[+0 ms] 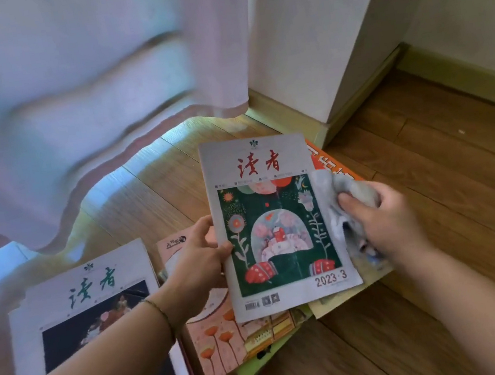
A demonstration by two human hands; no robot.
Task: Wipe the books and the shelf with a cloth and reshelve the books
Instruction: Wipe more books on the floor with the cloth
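Wiping step was in hand. Left hand (pixel 197 259) pinched the 2023-3 magazine (pixel 277 224) by its left edge, w/ right hand (pixel 386 224) gripping the grey cloth (pixel 342 195) at its right edge. Next, I'd judge: set it on the 2023-12 stack (pixel 96 322) left of it. No shelf or containers in view.

Held magazine (pixel 277 221): pale grey cover, red title characters, dark green panel with red, pink and teal flower motifs. Stack magazine (pixel 97 331): grey cover, green title, black picture. Cloth (pixel 348 201): light grey. Lower cover (pixel 218 345): peach, orange poppies. Floor (pixel 438 223): brown wood grain. Curtain (pixel 79 84): pale lilac-white.
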